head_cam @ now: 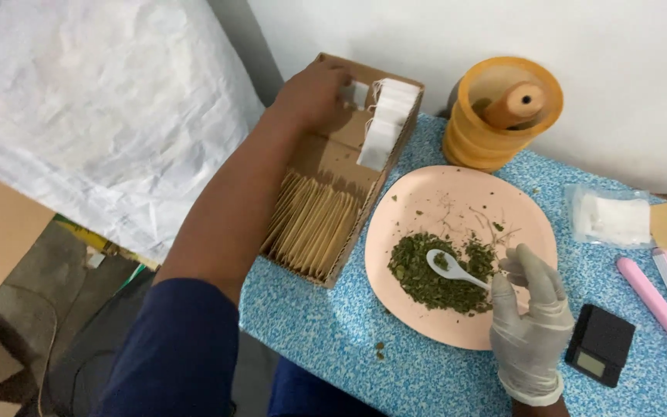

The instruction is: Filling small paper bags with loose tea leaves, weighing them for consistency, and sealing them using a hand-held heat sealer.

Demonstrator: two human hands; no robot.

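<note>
Pinched between gloved thumb and fingers, a small white plastic spoon (451,268) is held by the right hand (532,324), its bowl resting in a heap of dried green leaf flakes (438,274) on a round, matte pink plate (418,201). The bare left hand (312,94) reaches into the far end of a long brown cardboard box (326,158) at the tabletop's left edge, fingers closed on or against a white paper sachet (357,94); whether it is actually gripped cannot be told from this head view.

To handle this well, I judge the left fingers should take one sachet only by its top edge, since the thin paper would crease easily, while the spoon stays level so the light, crumbly flakes do not spill over the plate's shallow rim.

More upright white sachets (386,123) stand along the box's right wall, and flat tan envelopes (310,224) are packed on edge in its near half. The tabletop (333,332) carries a speckled blue covering, with a few stray flakes near its front edge. Toward the far edge stands a smooth orange plastic container (496,116), cylindrical and ribbed. Toward the right edge lie a clear bag of white material (607,216), a pink bar-shaped tool (658,305) and a small black pocket scale (600,344).
</note>
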